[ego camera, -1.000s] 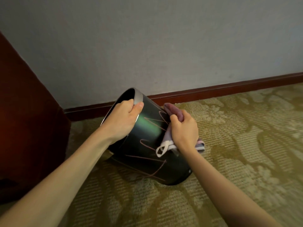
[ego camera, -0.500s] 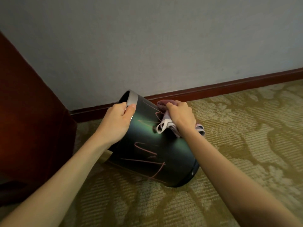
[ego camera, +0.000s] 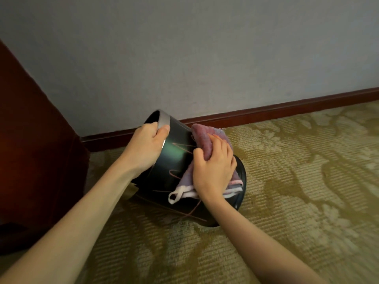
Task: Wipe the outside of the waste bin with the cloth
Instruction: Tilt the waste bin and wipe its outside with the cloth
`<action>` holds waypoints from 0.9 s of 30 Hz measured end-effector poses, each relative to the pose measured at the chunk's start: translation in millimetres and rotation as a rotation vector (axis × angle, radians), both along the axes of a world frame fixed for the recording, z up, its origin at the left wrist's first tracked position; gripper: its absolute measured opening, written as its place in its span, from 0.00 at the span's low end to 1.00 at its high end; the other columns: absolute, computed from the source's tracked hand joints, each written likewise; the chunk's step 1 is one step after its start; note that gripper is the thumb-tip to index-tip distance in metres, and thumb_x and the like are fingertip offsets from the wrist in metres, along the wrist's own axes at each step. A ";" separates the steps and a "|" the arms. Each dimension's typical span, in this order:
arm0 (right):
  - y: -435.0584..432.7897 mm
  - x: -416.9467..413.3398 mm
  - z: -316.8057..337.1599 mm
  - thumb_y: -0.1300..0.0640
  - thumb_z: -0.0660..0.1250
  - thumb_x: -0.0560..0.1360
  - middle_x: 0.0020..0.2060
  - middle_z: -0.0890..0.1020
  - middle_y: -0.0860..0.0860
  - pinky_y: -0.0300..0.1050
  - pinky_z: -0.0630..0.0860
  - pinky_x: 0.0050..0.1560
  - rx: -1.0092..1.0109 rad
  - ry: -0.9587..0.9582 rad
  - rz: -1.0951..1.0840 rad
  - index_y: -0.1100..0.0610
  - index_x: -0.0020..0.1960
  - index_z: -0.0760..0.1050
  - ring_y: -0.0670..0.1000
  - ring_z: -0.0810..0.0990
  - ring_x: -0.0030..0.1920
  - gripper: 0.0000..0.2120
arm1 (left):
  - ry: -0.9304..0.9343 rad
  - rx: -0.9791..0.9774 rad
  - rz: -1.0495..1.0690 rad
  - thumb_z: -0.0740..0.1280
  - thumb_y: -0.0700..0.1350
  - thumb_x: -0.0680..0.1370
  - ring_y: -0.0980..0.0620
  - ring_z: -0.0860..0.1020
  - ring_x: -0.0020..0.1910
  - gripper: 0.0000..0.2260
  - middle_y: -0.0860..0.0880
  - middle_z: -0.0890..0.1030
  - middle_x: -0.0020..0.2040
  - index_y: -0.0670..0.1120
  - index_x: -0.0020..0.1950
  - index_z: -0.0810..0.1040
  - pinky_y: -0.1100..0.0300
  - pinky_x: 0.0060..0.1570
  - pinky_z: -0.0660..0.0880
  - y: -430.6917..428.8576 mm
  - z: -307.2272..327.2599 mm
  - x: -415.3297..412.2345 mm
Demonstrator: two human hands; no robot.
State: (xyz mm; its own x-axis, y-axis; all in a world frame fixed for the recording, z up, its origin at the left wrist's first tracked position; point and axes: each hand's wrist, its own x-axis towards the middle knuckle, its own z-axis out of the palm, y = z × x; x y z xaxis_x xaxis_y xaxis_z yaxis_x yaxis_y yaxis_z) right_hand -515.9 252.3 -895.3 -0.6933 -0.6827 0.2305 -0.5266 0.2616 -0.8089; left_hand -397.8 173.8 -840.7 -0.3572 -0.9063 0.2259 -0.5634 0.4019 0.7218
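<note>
The waste bin (ego camera: 176, 160) is sitting tipped on the carpet (ego camera: 287, 201), w/ its open top leaning up & to the left, near the wall (ego camera: 184, 58) & the dark red baseboard (ego camera: 266, 110). It's black & shiny w/ thin pink lines on it.

The left hand (ego camera: 148, 144) is reaching in from the bottom left, arm long & straight. It's curling tight over the bin's grey rim (ego camera: 164, 120), thumb on the outside, other fingers going inside.

The right hand (ego camera: 214, 171) is coming in from the bottom right, wrist bent. It's lying palm-down on the cloth (ego camera: 202, 138), fingers bunched & squeezing it vs. the bin's side. The cloth is pink & purple, w/ a white loop hanging out below the hand.

A dark brown cabinet (ego camera: 30, 140) is standing on the left.
</note>
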 end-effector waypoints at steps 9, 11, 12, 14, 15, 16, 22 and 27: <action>-44.9 -33.6 33.2 0.45 0.60 0.69 0.52 0.84 0.54 0.56 0.70 0.60 0.182 -0.132 0.129 0.50 0.51 0.80 0.60 0.78 0.55 0.16 | 0.004 -0.022 -0.063 0.57 0.49 0.80 0.40 0.71 0.33 0.20 0.40 0.72 0.32 0.35 0.36 0.68 0.42 0.38 0.69 10.5 4.5 2.6; -57.9 -45.2 35.4 0.43 0.60 0.67 0.54 0.83 0.56 0.54 0.72 0.60 0.272 -0.202 0.173 0.50 0.54 0.80 0.61 0.78 0.57 0.21 | 0.000 -0.022 -0.091 0.56 0.50 0.80 0.39 0.75 0.35 0.20 0.36 0.76 0.35 0.35 0.38 0.71 0.43 0.38 0.69 13.9 4.0 0.8; -64.2 -50.5 36.0 0.42 0.60 0.65 0.56 0.83 0.56 0.54 0.72 0.61 0.312 -0.237 0.198 0.51 0.55 0.81 0.61 0.78 0.58 0.24 | -0.002 -0.029 -0.102 0.56 0.50 0.80 0.41 0.75 0.34 0.19 0.36 0.75 0.34 0.36 0.38 0.71 0.47 0.37 0.68 15.9 3.7 -0.1; -76.4 -59.2 35.4 0.40 0.60 0.62 0.58 0.82 0.55 0.54 0.72 0.63 0.386 -0.285 0.240 0.51 0.58 0.81 0.59 0.78 0.60 0.29 | -0.010 -0.048 -0.119 0.57 0.49 0.80 0.47 0.70 0.29 0.19 0.42 0.70 0.29 0.38 0.34 0.68 0.53 0.31 0.64 18.8 4.3 -2.0; -82.3 -62.6 33.5 0.40 0.61 0.62 0.59 0.82 0.54 0.54 0.72 0.64 0.422 -0.295 0.262 0.52 0.59 0.80 0.59 0.77 0.60 0.30 | -0.015 -0.055 -0.123 0.57 0.49 0.80 0.51 0.68 0.27 0.18 0.46 0.68 0.28 0.40 0.33 0.67 0.54 0.30 0.62 19.2 4.9 -2.9; -87.3 -65.0 31.7 0.40 0.62 0.64 0.59 0.81 0.54 0.54 0.72 0.64 0.449 -0.296 0.282 0.52 0.60 0.80 0.58 0.77 0.60 0.29 | -0.020 -0.059 -0.124 0.57 0.48 0.80 0.52 0.66 0.27 0.18 0.48 0.67 0.28 0.41 0.32 0.66 0.55 0.30 0.60 19.0 5.6 -3.5; -69.7 -53.5 31.2 0.41 0.58 0.65 0.56 0.83 0.51 0.54 0.70 0.64 0.298 -0.299 0.216 0.48 0.55 0.81 0.57 0.78 0.58 0.25 | -0.012 -0.063 -0.061 0.56 0.48 0.80 0.42 0.74 0.34 0.19 0.37 0.75 0.34 0.37 0.35 0.69 0.51 0.33 0.64 12.8 4.1 -3.4; -38.0 -17.0 30.4 0.45 0.54 0.69 0.59 0.80 0.50 0.55 0.63 0.66 0.103 -0.150 0.068 0.47 0.59 0.77 0.55 0.72 0.62 0.23 | -0.054 -0.046 -0.001 0.57 0.46 0.80 0.51 0.64 0.27 0.20 0.50 0.64 0.26 0.46 0.28 0.61 0.55 0.31 0.51 3.2 7.5 -8.9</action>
State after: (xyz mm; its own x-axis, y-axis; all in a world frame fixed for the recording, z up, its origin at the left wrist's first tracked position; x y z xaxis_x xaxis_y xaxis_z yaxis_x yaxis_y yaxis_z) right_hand -532.9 214.2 -864.9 -0.6664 -0.7436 0.0546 -0.4217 0.3155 -0.8501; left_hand -406.7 177.0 -833.3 -0.3710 -0.8949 0.2480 -0.6006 0.4350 0.6709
